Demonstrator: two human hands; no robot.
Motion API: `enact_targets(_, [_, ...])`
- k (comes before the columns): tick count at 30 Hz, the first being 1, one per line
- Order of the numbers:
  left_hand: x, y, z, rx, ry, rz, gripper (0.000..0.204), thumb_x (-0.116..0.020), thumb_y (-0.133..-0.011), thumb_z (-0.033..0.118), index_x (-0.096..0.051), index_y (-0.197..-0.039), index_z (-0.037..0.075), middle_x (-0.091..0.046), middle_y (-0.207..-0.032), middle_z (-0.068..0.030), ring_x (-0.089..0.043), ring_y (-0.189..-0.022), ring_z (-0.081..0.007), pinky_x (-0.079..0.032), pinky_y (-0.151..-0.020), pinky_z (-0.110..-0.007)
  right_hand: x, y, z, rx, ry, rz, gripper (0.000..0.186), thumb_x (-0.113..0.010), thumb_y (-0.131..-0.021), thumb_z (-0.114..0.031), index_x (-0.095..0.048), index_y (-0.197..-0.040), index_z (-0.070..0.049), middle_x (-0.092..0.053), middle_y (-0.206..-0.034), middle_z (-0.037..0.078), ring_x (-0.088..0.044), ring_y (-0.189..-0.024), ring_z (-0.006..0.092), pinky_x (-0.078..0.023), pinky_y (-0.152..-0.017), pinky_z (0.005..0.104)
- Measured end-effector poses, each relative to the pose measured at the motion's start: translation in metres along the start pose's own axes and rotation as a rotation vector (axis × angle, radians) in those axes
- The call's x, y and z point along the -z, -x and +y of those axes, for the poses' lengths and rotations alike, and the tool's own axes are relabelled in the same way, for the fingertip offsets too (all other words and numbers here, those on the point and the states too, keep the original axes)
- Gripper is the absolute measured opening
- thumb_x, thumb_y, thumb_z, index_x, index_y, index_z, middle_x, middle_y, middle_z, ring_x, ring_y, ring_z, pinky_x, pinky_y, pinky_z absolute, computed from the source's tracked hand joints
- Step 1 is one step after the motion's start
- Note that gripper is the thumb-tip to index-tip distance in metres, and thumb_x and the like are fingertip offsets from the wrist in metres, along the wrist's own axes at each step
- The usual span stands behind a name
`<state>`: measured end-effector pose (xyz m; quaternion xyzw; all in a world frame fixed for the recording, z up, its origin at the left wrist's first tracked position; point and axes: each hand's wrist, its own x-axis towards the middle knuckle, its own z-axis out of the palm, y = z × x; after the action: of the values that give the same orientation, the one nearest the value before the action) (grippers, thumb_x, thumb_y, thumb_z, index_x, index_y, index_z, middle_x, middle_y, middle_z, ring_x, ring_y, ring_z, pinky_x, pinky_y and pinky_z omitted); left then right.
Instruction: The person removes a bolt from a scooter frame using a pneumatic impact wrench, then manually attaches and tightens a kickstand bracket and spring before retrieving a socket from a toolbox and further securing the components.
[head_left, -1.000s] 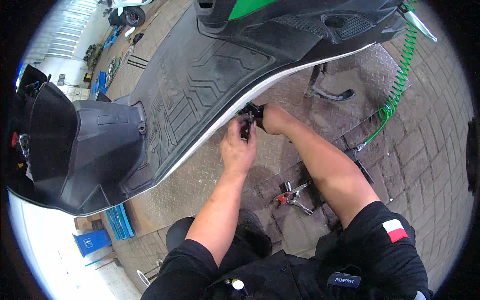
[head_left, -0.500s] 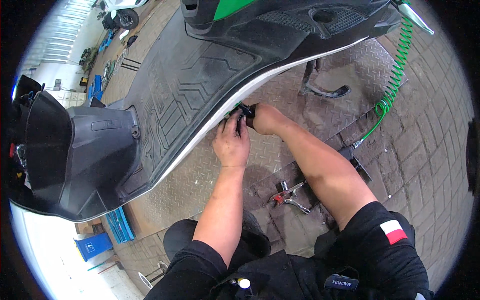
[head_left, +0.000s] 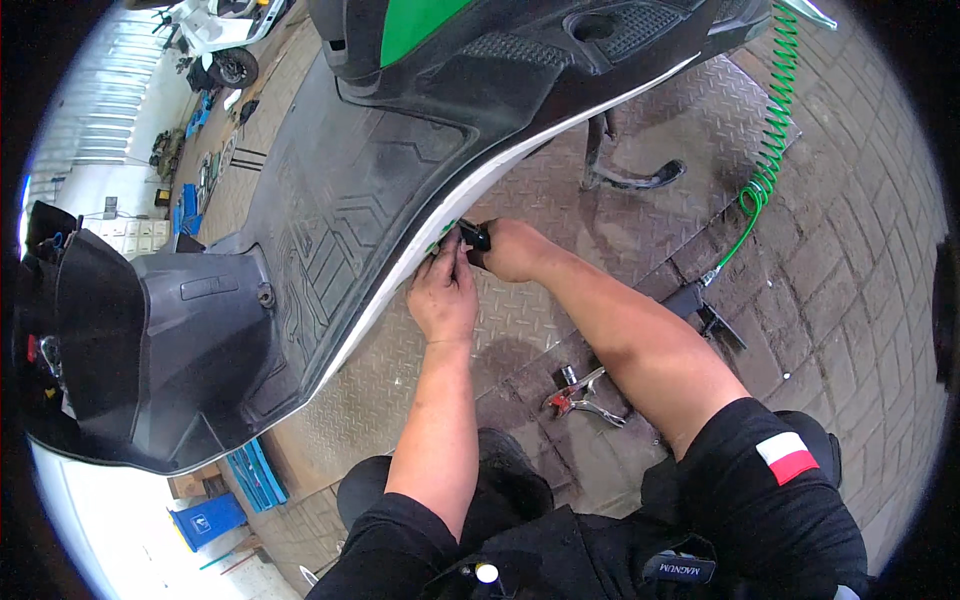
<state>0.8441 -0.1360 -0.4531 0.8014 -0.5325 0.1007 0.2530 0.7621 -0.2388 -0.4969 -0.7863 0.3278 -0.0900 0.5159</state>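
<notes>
Beneath the white lower edge (head_left: pixel 390 286) of a black and green scooter's floorboard (head_left: pixel 340 200), my right hand (head_left: pixel 510 250) is closed round a dark tool (head_left: pixel 477 236). My left hand (head_left: pixel 442 298) is beside it, with curled fingertips on the underside by that tool; what they grip is hidden. Pliers (head_left: pixel 593 405) with red on them and a silver socket (head_left: pixel 568 373) lie on the paving below my right forearm. A black air tool (head_left: pixel 685 300) on a coiled green hose (head_left: pixel 778 130) lies partly behind that forearm.
The scooter's stand (head_left: pixel 630 175) rests on a tread-plate platform (head_left: pixel 700 120) beside brick paving (head_left: pixel 840 280). A white scooter (head_left: pixel 215 30) stands at the back left. Blue tool trays (head_left: pixel 255 470) and a blue bin (head_left: pixel 208 522) are at the lower left.
The view has shifted, so the scooter's front appears further left and its left end lower. Both hands remain at the underside, a little further left in the picture.
</notes>
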Motion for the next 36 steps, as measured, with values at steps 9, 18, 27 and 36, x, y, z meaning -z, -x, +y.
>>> enact_targets(9, [-0.01, -0.001, -0.019, -0.129, -0.01, 0.055, 0.026, -0.064, -0.083, 0.02, -0.068, -0.108, 0.021, -0.067, -0.096, -0.0105, -0.065, -0.087, -0.0279, -0.051, -0.077, -0.037, -0.003, -0.003, 0.001, -0.016, 0.016, -0.033, 0.036, -0.063, -0.079, -0.034, -0.064, -0.095, -0.002, -0.063, -0.092, 0.025, -0.061, -0.09, 0.0397, -0.048, -0.078, 0.0447])
enact_targets(18, [0.0, -0.001, -0.019, -0.185, -0.042, -0.071, 0.036, -0.061, -0.083, 0.014, -0.063, -0.117, 0.026, -0.066, -0.091, -0.0091, -0.063, -0.088, -0.0286, -0.05, -0.08, -0.038, -0.006, -0.005, 0.004, -0.026, -0.011, -0.049, 0.035, -0.062, -0.079, -0.035, -0.066, -0.095, -0.005, -0.064, -0.094, 0.024, -0.062, -0.09, 0.0375, -0.05, -0.079, 0.0437])
enact_targets(27, [-0.011, 0.068, -0.03, 0.122, 0.177, -0.022, 0.047, -0.061, -0.085, 0.018, -0.05, -0.129, 0.011, -0.061, -0.107, -0.0166, -0.061, -0.095, -0.0313, -0.049, -0.082, -0.038, -0.01, -0.007, 0.013, 0.037, 0.038, -0.051, 0.033, -0.06, -0.079, -0.024, -0.061, -0.105, -0.004, -0.062, -0.099, 0.024, -0.06, -0.095, 0.0384, -0.048, -0.082, 0.0431])
enact_targets(36, [-0.075, 0.053, -0.027, 0.542, 0.937, -0.587, 0.046, -0.062, -0.085, 0.017, -0.046, -0.123, -0.002, -0.057, -0.118, -0.0188, -0.056, -0.107, -0.0262, -0.046, -0.087, -0.036, 0.001, 0.007, -0.017, -0.055, 0.075, -0.047, 0.045, -0.059, -0.077, -0.018, -0.054, -0.117, 0.001, -0.059, -0.107, 0.028, -0.057, -0.105, 0.0393, -0.045, -0.089, 0.0417])
